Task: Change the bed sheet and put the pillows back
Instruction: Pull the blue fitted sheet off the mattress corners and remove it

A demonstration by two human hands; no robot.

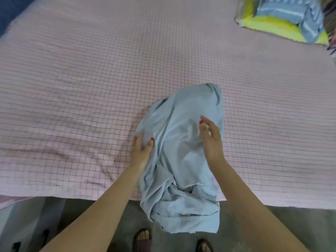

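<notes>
At the bottom edge, around six o'clock, two sandalled feet (143,237) stand on a grey floor (116,215), partly cut off by the frame. Both bare forearms rise from the lower corners toward the centre.

Just above the feet, a bunched pale blue sheet (180,160) hangs over the near edge of the bed (91,79), its lower end dangling toward the floor and its upper part lying crumpled on the mattress, a little to the five o'clock side of the picture's middle.

The left hand (141,150) grips the blue sheet at its nine o'clock side: the thumb presses on top of the cloth and the fingers (139,142) curl under the fold, closed on the fabric. The right hand (211,139) is at the sheet's three o'clock side with its fingers loosely spread and slightly curled, palm turned inward; it rests against or just over the cloth, and I cannot tell whether it pinches any of it.

The bed is covered by a pink checked sheet (263,124) with thin dark grid lines, wrinkled toward eight o'clock.

Farthest off, at one o'clock, a yellow-green pillow (272,28) lies on the bed, with a blue-and-white patterned bundle (291,11) stacked on it. At eleven o'clock a dark blue surface shows beyond the bed's corner.
</notes>
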